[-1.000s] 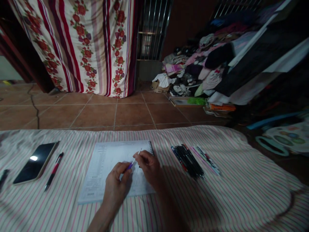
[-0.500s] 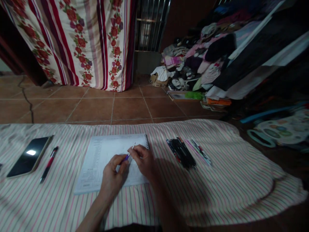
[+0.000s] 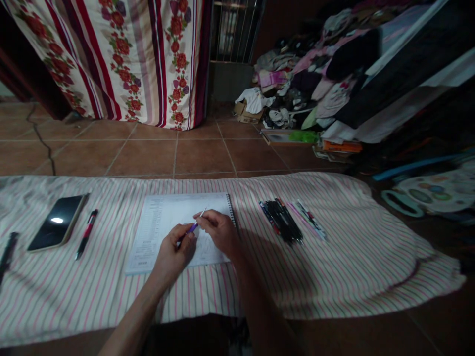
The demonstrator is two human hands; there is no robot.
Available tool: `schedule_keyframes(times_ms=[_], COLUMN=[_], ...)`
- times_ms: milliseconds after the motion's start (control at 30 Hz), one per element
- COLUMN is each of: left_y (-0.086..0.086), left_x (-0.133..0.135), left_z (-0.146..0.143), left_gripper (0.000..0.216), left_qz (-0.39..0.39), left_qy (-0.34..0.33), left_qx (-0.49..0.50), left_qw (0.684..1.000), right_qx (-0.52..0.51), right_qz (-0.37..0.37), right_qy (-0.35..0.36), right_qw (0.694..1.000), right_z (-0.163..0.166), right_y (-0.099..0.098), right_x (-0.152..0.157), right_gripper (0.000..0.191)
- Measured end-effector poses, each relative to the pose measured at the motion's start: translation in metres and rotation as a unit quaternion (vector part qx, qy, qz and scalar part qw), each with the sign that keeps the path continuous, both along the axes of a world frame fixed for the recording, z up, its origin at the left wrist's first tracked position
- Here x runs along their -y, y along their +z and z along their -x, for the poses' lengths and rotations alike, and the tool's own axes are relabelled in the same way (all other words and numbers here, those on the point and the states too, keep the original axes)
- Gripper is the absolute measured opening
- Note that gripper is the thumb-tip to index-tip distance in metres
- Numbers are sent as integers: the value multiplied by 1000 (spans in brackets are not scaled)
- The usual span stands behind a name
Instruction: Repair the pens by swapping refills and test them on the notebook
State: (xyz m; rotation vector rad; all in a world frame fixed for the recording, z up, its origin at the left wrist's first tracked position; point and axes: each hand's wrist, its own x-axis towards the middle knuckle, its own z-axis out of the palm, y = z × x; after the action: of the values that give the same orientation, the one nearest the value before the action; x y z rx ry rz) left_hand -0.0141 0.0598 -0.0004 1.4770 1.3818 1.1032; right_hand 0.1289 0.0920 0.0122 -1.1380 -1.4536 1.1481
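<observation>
A purple and white pen (image 3: 196, 223) is held between both hands over a spiral notebook (image 3: 163, 217) that lies open on a striped cloth (image 3: 334, 257). My left hand (image 3: 172, 252) pinches the pen's purple end. My right hand (image 3: 218, 231) grips the white end, fingers curled. Printed columns show on the left part of the notebook page.
A dark phone (image 3: 57, 222) and a red-black pen (image 3: 86, 234) lie left of the notebook; another dark pen (image 3: 8, 254) lies at the far left. A bundle of pens (image 3: 284, 225) lies to the right. Tiled floor, a floral curtain (image 3: 122, 59) and a clothes pile (image 3: 315, 84) lie beyond.
The view has tilted down, so the cloth's near edge shows. Both hands stay on the pen over the notebook, with hardly any shift.
</observation>
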Motion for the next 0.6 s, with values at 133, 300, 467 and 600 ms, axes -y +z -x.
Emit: schedule_keyframes(times_ms=[133, 300, 467, 600], left_y=[1, 0, -1, 0], left_x=[2, 4, 6, 7], left_z=[6, 12, 17, 20], left_gripper=[32, 34, 37, 37], left_qz=[45, 75, 93, 103], left_qy=[12, 24, 23, 22], left_qx=[21, 16, 6, 15], left_qw=[999, 997, 995, 994], right_qx=[-2, 2, -15, -43], right_qz=[1, 1, 21, 47], right_qy=[-1, -33, -64, -89], right_qw=[1000, 999, 998, 994], right_z=[4, 8, 3, -1], right_y=[1, 2, 4, 6], right_x=[0, -3, -5, -5], right_gripper=[18, 23, 27, 30])
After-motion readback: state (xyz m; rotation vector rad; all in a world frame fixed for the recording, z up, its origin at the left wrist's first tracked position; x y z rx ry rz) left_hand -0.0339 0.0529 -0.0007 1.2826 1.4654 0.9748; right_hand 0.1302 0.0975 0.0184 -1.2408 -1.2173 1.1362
